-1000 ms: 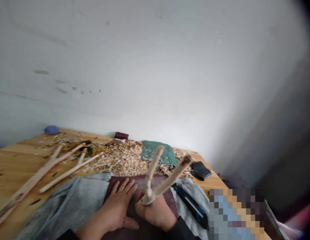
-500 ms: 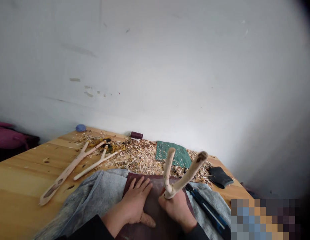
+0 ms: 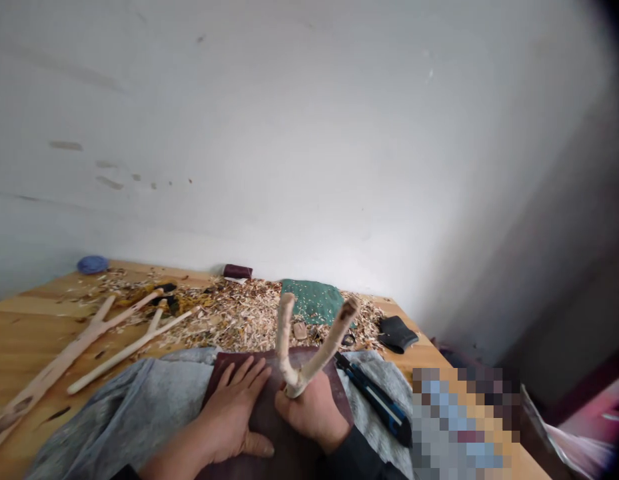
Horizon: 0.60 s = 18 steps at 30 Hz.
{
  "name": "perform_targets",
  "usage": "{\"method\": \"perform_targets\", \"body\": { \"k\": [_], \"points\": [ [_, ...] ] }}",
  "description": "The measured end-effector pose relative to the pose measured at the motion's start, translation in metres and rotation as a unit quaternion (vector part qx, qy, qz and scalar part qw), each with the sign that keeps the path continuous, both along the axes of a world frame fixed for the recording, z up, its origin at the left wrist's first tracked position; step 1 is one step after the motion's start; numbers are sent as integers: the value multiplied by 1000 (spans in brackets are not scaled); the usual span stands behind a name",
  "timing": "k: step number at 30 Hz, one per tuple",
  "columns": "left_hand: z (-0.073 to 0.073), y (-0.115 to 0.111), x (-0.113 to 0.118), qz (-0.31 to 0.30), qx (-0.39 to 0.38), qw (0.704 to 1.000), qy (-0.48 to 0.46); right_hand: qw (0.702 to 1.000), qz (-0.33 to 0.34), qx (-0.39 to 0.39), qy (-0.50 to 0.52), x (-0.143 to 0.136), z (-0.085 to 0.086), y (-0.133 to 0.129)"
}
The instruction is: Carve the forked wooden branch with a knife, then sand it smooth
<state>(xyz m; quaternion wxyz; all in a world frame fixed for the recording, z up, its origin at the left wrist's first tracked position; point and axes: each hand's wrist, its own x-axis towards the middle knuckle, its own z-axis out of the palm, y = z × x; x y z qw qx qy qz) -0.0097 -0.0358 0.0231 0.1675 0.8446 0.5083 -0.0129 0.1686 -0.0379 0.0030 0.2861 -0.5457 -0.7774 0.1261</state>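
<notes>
My left hand (image 3: 229,417) lies flat with spread fingers on a dark maroon sheet (image 3: 276,453) at the bottom middle. To its right, my right hand (image 3: 314,408) is closed round the lower end of a peeled forked stick (image 3: 322,353), whose two prongs point up and away from me. The sheet rests on a grey-blue cloth (image 3: 154,393). Right of that hand, a dark blue and black utility knife (image 3: 376,397) lies on the cloth.
Wood shavings (image 3: 239,313) cover the wooden table's (image 3: 19,340) far part, around a green cloth (image 3: 314,300). Two forked sticks (image 3: 54,370) (image 3: 134,347) lie left. A maroon roll (image 3: 238,272), blue ball (image 3: 92,265) and black piece (image 3: 398,335) sit near the edges.
The camera view has turned to the right, so the table and both hands appear further left. My right hand still holds the forked stick and my left hand stays flat on the sheet.
</notes>
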Motion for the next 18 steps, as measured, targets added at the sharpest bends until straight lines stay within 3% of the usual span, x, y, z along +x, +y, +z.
{"method": "perform_targets", "body": {
  "k": [4, 7, 13, 18],
  "points": [
    [-2, 2, 0, -4, 11, 1000, 9, 994, 100, -34, 26, -11, 3, -11],
    [-7, 4, 0, -4, 12, 1000, 13, 989, 133, -38, 48, -18, 1, -13],
    [-13, 5, -4, -4, 18, 1000, 8, 996, 53, 38, -53, -13, 0, -3],
    [-20, 8, -5, -19, 34, 999, -33, 995, 73, -7, -68, -11, 7, -12]
  ]
}}
